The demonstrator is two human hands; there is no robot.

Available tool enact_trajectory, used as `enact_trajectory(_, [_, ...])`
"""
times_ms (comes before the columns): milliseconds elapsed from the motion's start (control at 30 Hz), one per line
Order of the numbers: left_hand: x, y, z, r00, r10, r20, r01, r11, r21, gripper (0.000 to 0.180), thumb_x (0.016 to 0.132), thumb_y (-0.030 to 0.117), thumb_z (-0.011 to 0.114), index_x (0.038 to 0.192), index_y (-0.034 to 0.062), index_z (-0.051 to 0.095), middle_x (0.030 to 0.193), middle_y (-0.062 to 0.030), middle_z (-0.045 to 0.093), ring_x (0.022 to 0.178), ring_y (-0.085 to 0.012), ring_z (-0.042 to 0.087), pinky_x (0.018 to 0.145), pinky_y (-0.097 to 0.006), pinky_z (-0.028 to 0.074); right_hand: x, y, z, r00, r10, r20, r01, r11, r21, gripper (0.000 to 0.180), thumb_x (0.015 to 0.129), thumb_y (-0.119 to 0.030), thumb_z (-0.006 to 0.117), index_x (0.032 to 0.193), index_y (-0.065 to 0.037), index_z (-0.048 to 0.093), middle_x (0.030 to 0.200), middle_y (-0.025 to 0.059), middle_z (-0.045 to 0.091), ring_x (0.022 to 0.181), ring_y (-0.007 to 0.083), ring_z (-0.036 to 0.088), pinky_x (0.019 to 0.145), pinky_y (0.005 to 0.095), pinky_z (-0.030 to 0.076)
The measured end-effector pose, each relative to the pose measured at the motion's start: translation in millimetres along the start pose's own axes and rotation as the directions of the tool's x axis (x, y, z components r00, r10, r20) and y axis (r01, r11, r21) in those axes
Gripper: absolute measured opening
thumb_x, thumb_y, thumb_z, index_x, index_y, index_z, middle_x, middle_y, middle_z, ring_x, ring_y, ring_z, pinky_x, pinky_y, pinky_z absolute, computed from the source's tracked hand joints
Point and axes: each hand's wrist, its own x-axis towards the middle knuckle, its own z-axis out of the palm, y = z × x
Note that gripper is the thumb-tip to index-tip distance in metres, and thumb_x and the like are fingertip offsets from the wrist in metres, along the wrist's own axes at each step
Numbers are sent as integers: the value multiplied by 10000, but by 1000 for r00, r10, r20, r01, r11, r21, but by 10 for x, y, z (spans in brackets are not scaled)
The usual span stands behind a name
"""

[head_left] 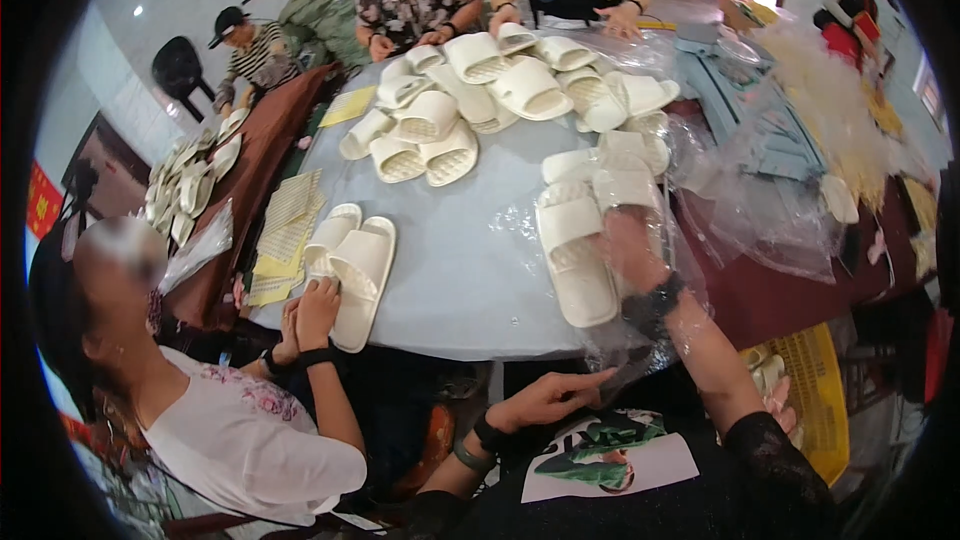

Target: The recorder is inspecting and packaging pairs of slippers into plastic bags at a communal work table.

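Observation:
My right hand (635,252), blurred by motion, is at the heel end of a cream slipper (627,180) and appears closed on it. Clear plastic film of a bag (640,345) lies around this hand and wrist; part of its outline is hard to make out. Just left of that slipper, a matching slipper (577,255) lies on the grey tabletop, toe pointing away. Below the table's near edge is my left hand (555,396), its index finger stretched to the bag's near edge, where it seems to pinch the film. The thumb and other fingertips are partly hidden.
A heap of cream slippers (500,80) covers the table's far side. At left, a co-worker's hands (310,318) touch a slipper pair (350,265) beside yellow paper sheets (290,225). Loose clear bags (760,210) lie right; a yellow basket (825,400) stands below. Other people sit opposite.

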Motion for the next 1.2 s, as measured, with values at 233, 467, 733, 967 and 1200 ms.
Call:
enact_trajectory(233, [-36,238,-33,992,104,-77,-88,978,187,504,895,118,580,1377,105,436,822,-135,644,738,-170,608,723,-275,470,-433,-312,-413,983,-136,125,175,901,-396,541,829,-274,624,1243,37,465,1288,244,454,1185,433,425,1011,545,312])
enact_trajectory(467, [-47,373,88,874,322,-364,-156,895,417,193,827,78,676,1011,18,681,753,-110,664,597,-182,629,535,-279,472,-1216,-398,-1093,900,-371,231,383,924,-9,380,786,-162,691,1116,-19,568,1099,190,600,1018,362,572,868,430,467])
enact_trajectory(733, [-267,601,-2,906,157,-392,-108,984,144,242,811,-29,651,1052,-31,665,629,-56,618,553,-117,596,552,-233,472,-1447,-451,-1813,897,386,216,-431,870,237,473,731,-218,773,1121,-39,575,987,136,622,860,297,636,713,358,516])
enact_trajectory(967, [-88,529,-32,805,526,-275,-383,814,438,267,741,-19,617,1007,-16,598,640,-85,548,564,-210,547,595,-288,466,-1088,-451,-1176,995,96,-21,-91,982,164,756,687,-195,789,1302,-9,391,1195,204,510,1042,319,572,855,375,489])
enact_trajectory(1200, [-48,551,-429,791,440,-425,188,486,854,571,642,101,710,1164,31,489,1227,-189,478,1164,-353,440,990,-491,324,-1122,-151,-879,982,5,-190,19,992,123,419,769,20,573,1178,-18,488,1011,202,578,861,358,612,723,387,504])
